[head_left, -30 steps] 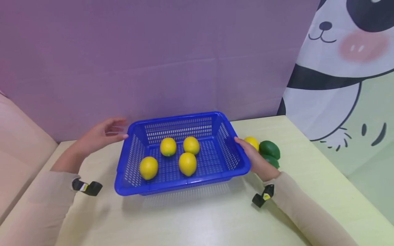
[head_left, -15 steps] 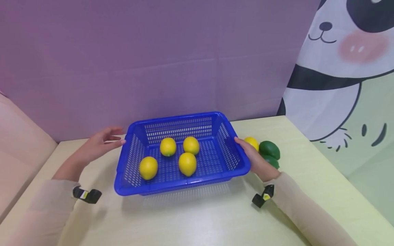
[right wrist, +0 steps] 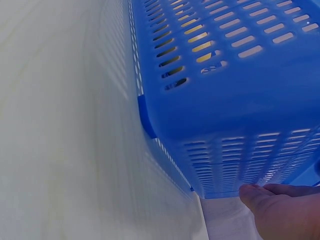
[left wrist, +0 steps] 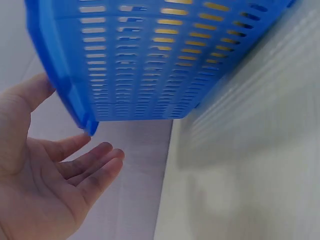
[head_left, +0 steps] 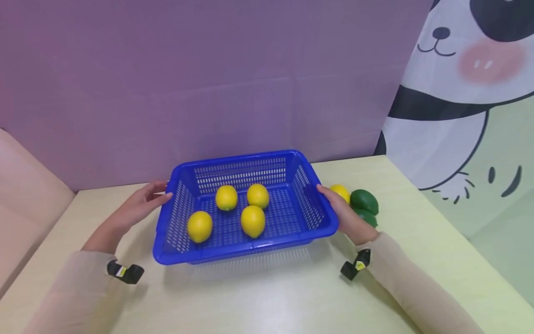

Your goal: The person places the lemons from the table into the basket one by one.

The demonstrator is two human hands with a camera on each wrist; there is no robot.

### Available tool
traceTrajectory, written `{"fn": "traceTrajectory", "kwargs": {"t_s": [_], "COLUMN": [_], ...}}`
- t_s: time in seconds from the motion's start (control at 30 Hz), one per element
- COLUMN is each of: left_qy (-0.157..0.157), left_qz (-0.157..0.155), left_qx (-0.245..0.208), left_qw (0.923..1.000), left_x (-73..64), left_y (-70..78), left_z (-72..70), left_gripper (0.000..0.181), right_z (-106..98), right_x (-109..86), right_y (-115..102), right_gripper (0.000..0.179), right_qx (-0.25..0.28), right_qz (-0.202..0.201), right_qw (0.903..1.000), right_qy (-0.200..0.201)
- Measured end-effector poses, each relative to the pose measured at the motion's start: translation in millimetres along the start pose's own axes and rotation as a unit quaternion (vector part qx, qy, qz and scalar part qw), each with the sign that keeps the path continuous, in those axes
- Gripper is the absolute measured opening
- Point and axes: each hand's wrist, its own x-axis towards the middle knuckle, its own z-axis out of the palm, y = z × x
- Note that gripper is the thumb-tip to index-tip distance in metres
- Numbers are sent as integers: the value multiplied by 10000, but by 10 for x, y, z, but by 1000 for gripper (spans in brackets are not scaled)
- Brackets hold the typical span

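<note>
A blue plastic basket [head_left: 246, 247] with slotted walls is on the table, and several lemons [head_left: 252, 221] lie on its floor. At the basket's left rim is my left hand [head_left: 137, 208]. Its thumb [left wrist: 39, 90] meets the rim, while the other fingers [left wrist: 102, 180] spread loosely below and outside it, not wrapped round. On the opposite short side, my right hand [head_left: 344, 214] grips the rim with the thumb on top. From the right wrist view, that hand's fingers [right wrist: 255, 195] sit against the outer wall, partly cut off by the frame.
Right of the basket, beside my right hand, lie another lemon [head_left: 341, 192] and dark green fruits [head_left: 365, 201], partly covered by the hand. The pale wooden table [head_left: 258, 297] ends at a purple cloth wall [head_left: 233, 93] behind. A panda picture [head_left: 450, 74] covers the right wall.
My left hand has come down and slightly right, its fingers drawing closer to the basket's left rim. The right hand keeps its hold; basket and lemons stay in place.
</note>
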Motion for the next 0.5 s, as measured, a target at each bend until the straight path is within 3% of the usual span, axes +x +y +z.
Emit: {"fn": "traceTrajectory", "kwargs": {"t_s": [0.27,0.5], "left_qy": [-469,-808], "left_qz": [-236,97], "left_qx": [-467,-1075], "left_qw": [9975,9909], "left_x": [14,-21], "left_y": [-89,-133], "left_z": [53,87], "left_gripper": [82,73], "right_z": [-1,3], "right_x": [8,7], "right_y": [-10,-9], "right_gripper": [65,65], "right_qx": [24,46], "right_qz": [51,66], "right_qw": [10000,10000], "right_qy": [-7,34]}}
